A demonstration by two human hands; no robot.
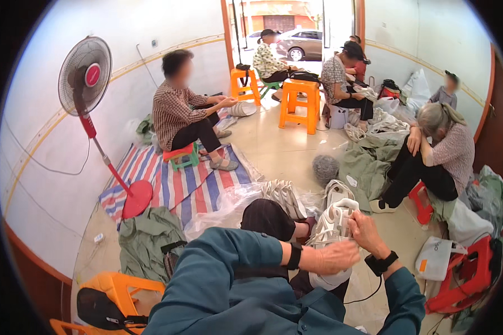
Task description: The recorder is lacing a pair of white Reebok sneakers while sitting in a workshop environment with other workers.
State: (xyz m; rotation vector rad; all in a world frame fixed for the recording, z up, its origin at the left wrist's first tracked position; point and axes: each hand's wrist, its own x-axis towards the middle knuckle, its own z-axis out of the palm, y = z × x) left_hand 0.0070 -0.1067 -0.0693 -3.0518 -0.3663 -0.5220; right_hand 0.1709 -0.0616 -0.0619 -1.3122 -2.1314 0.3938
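Observation:
A white lace-up sneaker point(331, 228) rests over my lap, toe toward me, its pale laces loose across the front. My right hand point(370, 234) pinches at the right edge of its upper, by the lace holes. Closed and slightly blurred, my left hand point(338, 255) lies across the lower front of the shoe; whatever its fingers hold is hidden. Dark bands circle both wrists. Just beyond the sneaker stands another white shoe point(338, 191). To its left, several similar shoes point(284, 196) stand in a row on the floor.
Clear plastic sheeting point(221, 211) and green cloth point(151, 240) lie around me. A red-based fan point(137, 198) stands left, an orange stool point(114, 287) near left. Several people sit working ahead; one person point(444, 148) bends forward at right. A red stool point(469, 273) and white bag point(433, 258) are near right.

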